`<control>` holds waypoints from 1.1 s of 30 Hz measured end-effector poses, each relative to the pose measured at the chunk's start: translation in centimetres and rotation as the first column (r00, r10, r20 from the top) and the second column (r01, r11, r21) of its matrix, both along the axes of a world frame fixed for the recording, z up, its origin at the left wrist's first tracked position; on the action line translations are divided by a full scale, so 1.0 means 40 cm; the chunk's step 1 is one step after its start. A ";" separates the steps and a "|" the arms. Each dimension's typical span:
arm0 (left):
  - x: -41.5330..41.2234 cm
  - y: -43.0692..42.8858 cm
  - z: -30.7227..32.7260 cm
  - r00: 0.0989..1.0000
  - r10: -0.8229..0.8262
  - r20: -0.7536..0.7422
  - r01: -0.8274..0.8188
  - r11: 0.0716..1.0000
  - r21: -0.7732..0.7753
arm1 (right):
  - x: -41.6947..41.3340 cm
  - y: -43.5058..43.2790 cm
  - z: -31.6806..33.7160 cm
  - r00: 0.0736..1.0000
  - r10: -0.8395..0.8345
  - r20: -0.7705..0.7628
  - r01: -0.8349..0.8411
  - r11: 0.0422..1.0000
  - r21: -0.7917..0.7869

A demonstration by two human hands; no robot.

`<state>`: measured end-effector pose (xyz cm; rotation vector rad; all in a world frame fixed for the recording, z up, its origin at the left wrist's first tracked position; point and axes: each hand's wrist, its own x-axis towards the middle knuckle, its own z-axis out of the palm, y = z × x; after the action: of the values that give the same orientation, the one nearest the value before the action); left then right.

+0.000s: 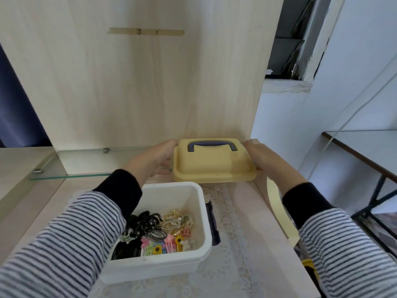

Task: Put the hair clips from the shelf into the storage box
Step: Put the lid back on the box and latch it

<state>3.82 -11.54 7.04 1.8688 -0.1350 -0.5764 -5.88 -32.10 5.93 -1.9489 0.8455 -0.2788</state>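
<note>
1. While both hands grasp it, the lid point(212, 168) hangs level just beyond the box's point(171, 193) far rim, handle point(212, 145) side up; whether it rests on anything I cannot tell.
2. Left hand point(154, 159): fingers curl onto the lid's left edge, palm turned toward it. The grasp is closed on the lid.
3. Right hand point(264, 160): fingers wrap the lid's right edge, thumb at its near corner. The grasp is likewise closed on the lid.
4. The lid is yellow, with a dark blue handle lying flat in a recess on top.
5. The box is white, open and upright, near the lower middle of the view and partly covered by the left sleeve point(71, 237).
6. The clips point(165, 235) lie heaped on the box floor: black loops to the left, gold ovals in the middle, and flower-shaped coloured ones toward the near wall.
7. A dark object point(213, 222) sits against the box's right wall, outside it.
8. The box stands on a lace cloth point(234, 259) over the desk point(268, 229).
9. A glass shelf point(86, 166) runs to the left of the lid, fixed to a pale wood panel point(139, 82) behind.
10. A yellow strip point(279, 214) follows the desk's right edge, below the right wrist.
</note>
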 end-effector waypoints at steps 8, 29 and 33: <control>0.020 -0.043 -0.017 1.000 -0.003 0.014 0.002 0.999 0.045 | 0.030 -0.014 -0.007 0.996 -0.016 -0.091 0.013 1.000 -0.027; 0.010 0.192 -0.039 0.944 0.235 0.231 -0.186 0.958 -0.217 | 0.003 0.111 -0.010 0.952 -0.141 0.272 0.048 0.946 0.320; -0.039 0.291 -0.081 0.910 0.350 0.224 -0.286 0.919 -0.271 | -0.007 0.193 -0.042 0.953 -0.108 0.283 -0.009 0.924 0.382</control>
<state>2.28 0.09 3.80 1.6837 -0.0666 -0.0722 -6.17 -24.36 4.26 -1.4779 0.6896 -0.3990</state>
